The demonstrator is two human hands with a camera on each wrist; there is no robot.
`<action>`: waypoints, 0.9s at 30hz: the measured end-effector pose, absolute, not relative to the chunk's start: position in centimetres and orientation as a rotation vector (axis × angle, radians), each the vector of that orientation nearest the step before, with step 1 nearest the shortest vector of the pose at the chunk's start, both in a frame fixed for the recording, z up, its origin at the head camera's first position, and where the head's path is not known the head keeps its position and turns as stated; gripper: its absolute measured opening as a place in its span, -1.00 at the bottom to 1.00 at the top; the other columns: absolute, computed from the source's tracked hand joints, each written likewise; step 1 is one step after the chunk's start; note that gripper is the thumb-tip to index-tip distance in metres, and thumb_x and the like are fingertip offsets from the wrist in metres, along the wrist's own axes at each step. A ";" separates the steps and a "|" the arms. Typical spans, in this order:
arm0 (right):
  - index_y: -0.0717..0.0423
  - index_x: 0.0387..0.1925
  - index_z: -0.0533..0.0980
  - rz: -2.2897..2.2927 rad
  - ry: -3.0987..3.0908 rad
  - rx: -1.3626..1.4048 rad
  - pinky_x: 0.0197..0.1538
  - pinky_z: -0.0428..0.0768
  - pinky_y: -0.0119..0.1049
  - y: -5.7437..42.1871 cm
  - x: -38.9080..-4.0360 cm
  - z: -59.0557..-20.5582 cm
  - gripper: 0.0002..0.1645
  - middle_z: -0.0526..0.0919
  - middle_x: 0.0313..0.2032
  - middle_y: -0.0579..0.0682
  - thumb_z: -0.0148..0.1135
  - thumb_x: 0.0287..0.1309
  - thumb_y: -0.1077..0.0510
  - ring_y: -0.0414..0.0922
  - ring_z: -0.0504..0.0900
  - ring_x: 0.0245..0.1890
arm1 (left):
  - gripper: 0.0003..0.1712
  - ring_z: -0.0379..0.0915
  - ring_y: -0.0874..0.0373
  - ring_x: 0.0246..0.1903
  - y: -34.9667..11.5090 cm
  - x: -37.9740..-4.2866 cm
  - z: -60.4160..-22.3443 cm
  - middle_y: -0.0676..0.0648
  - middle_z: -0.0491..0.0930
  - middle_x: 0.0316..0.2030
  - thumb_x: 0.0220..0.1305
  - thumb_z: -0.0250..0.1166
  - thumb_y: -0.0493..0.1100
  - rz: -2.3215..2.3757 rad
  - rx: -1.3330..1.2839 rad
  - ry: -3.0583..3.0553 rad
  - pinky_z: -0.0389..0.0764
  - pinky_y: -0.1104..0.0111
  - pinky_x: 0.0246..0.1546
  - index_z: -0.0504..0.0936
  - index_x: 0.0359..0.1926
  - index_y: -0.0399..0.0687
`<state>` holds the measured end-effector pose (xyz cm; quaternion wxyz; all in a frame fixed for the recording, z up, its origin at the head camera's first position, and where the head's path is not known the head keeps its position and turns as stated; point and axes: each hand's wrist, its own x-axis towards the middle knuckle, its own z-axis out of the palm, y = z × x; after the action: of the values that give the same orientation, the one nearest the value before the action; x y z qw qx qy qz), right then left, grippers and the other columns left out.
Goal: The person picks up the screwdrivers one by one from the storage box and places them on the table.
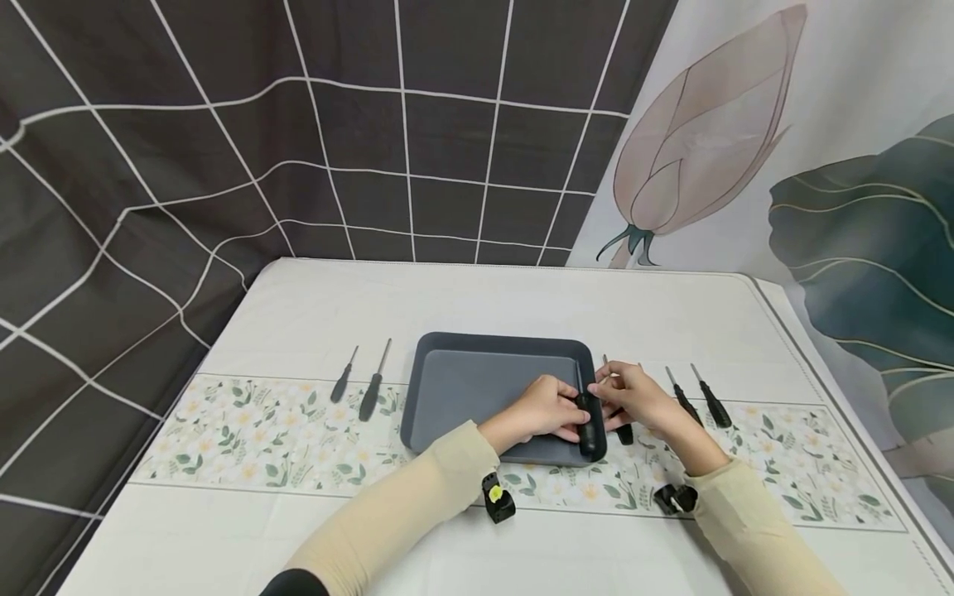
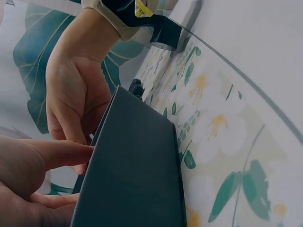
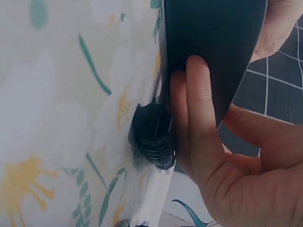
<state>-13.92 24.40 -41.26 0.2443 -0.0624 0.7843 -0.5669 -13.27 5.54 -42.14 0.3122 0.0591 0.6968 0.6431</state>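
Note:
A dark grey rectangular tray (image 1: 477,389) lies on the table. Along its inner right side is a screwdriver with a thick black handle (image 1: 592,434). My left hand (image 1: 542,410) reaches into the tray and pinches that handle; in the left wrist view the tray wall (image 2: 135,165) hides the tool from the left hand (image 2: 33,175). At the tray's right edge is my right hand (image 1: 629,393). In the right wrist view, the right hand (image 3: 236,165) has its thumb at the rim and fingers against the outer wall. Another black-handled screwdriver (image 3: 154,135) lies beside those fingers.
Two grey-handled screwdrivers, one smaller (image 1: 340,386) and one larger (image 1: 369,399), lie left of the tray. Right of my right hand lie two black-handled screwdrivers, a nearer one (image 1: 687,406) and an outer one (image 1: 717,408). A floral strip (image 1: 246,430) crosses the white table.

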 end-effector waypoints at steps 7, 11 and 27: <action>0.53 0.07 0.22 -1.546 2.139 -0.171 -0.36 0.79 -0.15 24.4 -13.9 -41.1 -0.68 0.54 -0.38 0.14 0.00 0.48 0.33 -0.10 0.66 -0.49 | -0.42 0.71 -0.14 -0.36 5.8 -13.1 -42.2 -0.29 0.69 -0.19 0.31 0.30 -0.41 1.693 0.146 1.848 0.79 0.27 -0.37 0.34 0.29 -0.55; 0.53 0.07 0.22 -1.544 2.144 -0.173 -0.37 0.79 -0.16 24.3 -13.9 -41.1 -0.68 0.54 -0.38 0.13 -0.01 0.48 0.33 -0.11 0.65 -0.49 | -0.40 0.71 -0.14 -0.37 5.9 -13.0 -42.4 -0.29 0.68 -0.16 0.30 0.32 -0.41 1.700 0.124 1.848 0.79 0.25 -0.38 0.34 0.30 -0.52; 0.53 0.07 0.23 -1.539 2.141 -0.188 -0.36 0.79 -0.16 24.4 -14.0 -41.1 -0.69 0.55 -0.39 0.12 -0.01 0.48 0.33 -0.10 0.66 -0.49 | -0.43 0.71 -0.12 -0.39 5.3 -13.0 -42.4 -0.31 0.66 -0.10 0.26 0.35 -0.42 1.737 0.081 1.747 0.79 0.22 -0.35 0.39 0.25 -0.50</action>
<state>-13.98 24.43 -41.12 0.2464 -0.0688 0.7850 -0.5642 -13.03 5.31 -42.39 0.3317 0.0309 0.6686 0.6648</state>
